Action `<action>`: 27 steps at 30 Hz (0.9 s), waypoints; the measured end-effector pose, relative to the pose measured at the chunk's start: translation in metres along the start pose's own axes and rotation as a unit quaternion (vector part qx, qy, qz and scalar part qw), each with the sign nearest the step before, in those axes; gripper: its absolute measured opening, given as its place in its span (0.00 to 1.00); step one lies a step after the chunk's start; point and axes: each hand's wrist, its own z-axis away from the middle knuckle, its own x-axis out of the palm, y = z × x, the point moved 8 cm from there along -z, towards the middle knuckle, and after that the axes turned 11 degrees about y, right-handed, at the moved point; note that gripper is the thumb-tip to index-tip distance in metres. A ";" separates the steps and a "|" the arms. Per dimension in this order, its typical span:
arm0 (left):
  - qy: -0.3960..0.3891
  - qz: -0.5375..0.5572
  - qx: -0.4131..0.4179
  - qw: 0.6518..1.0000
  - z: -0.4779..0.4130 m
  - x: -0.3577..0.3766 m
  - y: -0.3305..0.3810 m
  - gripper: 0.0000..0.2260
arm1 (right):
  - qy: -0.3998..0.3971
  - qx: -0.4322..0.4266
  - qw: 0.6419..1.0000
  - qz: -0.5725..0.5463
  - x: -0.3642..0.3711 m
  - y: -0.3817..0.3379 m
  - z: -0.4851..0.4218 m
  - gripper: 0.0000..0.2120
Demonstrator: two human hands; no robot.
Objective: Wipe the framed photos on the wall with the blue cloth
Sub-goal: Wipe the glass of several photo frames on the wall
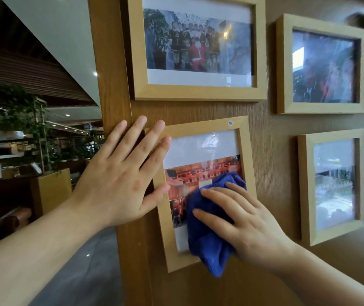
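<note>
Several light wooden framed photos hang on a wood-panelled wall. The lower left framed photo [205, 149] shows a red hall and carries a small round sticker on its top edge. My right hand [243, 221] presses the blue cloth [205, 241] flat against the glass of this frame, over its lower right part. The cloth hangs down past the frame's bottom edge. My left hand [123, 173] lies flat with fingers spread on the frame's left edge and the wall beside it.
A larger framed group photo [196, 49] hangs above. Two more frames, an upper right frame [322, 65] and a lower right frame [331, 184], hang to the right. A vertical wooden wall edge [112, 62] stands at the left; beyond it are plants, shelves and a wooden cabinet [52, 188].
</note>
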 end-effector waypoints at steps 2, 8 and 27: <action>-0.004 -0.003 0.003 1.000 0.000 0.000 0.000 0.34 | 0.021 0.006 1.000 -0.009 -0.007 0.008 -0.024 0.19; -0.026 -0.003 -0.001 1.000 0.001 0.000 0.001 0.35 | 0.089 0.030 0.995 -0.040 -0.055 0.042 -0.090 0.21; -0.009 -0.029 -0.178 0.984 -0.082 -0.015 -0.094 0.40 | 0.266 0.188 0.945 0.036 -0.100 0.139 -0.250 0.22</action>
